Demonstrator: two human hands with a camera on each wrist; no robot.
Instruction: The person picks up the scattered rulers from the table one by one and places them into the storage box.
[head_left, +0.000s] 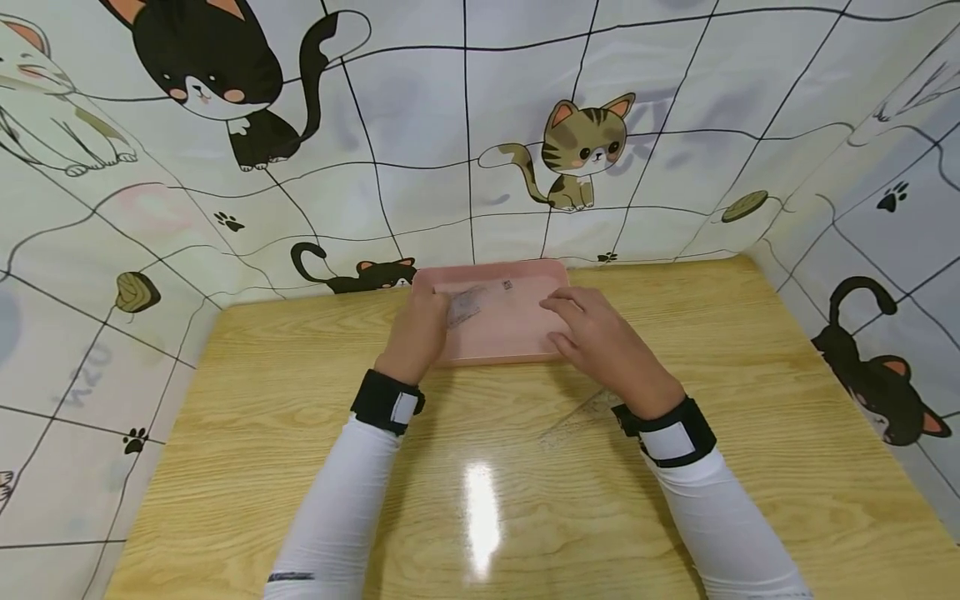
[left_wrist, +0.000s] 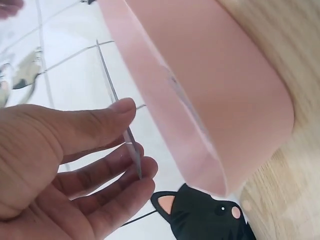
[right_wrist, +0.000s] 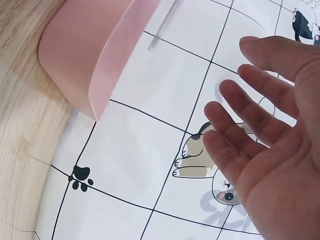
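A pink open-topped box [head_left: 502,333] stands on the table against the back wall. Above its left side my left hand [head_left: 416,333] pinches a thin, clear plastic sheet [head_left: 465,306] with faint dark marks. The left wrist view shows this sheet [left_wrist: 107,75] edge-on, thumb on one face and fingertips on the other, beside the box's rim [left_wrist: 165,95]. My right hand [head_left: 600,342] hovers over the box's right side, its fingers loosely spread and holding nothing. In the right wrist view the hand [right_wrist: 270,120] is apart from the box [right_wrist: 80,50], and the sheet's edge [right_wrist: 165,25] appears beyond.
The wooden table [head_left: 300,467] extends in front of the box and to both sides. A faint grey streak [head_left: 577,417] shows on it near my right wrist. White walls [head_left: 420,108] printed with cats and lines enclose the table at the back and sides.
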